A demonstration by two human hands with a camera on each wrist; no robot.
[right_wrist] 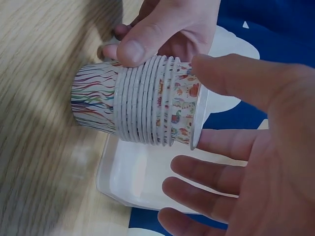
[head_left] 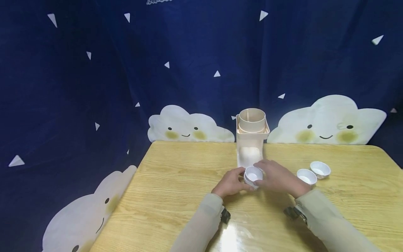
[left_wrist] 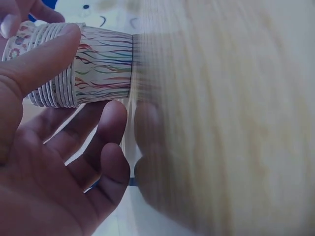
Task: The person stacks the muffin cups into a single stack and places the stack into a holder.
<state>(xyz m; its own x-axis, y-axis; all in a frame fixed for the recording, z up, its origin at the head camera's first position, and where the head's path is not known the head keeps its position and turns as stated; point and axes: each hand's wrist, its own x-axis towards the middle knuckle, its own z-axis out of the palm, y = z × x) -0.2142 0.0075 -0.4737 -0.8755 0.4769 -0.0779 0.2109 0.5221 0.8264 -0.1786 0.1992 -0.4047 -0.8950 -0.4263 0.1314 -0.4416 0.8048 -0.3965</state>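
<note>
A stack of small white paper cups (head_left: pixel 248 180) stands upright on the table, held between both hands. Its lowest cup (left_wrist: pixel 106 64) has coloured wavy stripes, and several rims are nested above it. My left hand (head_left: pixel 230 182) grips the stack from the left, thumb across the rims in the left wrist view. At the top, my right hand (head_left: pixel 277 176) pinches the rim of the uppermost cup (right_wrist: pixel 184 110), which has a colourful figure print and sits slightly raised from the rims below. The other right fingers (right_wrist: pixel 209 174) are spread apart.
Just behind the stack stands a beige plastic holder (head_left: pixel 250 140) with a round tube (head_left: pixel 252 120) on top. To the right are two loose paper cups, one nearer (head_left: pixel 306 176) and one farther (head_left: pixel 320 169). A dark blue curtain (head_left: pixel 195 84) hangs behind the wooden table (head_left: pixel 176 175).
</note>
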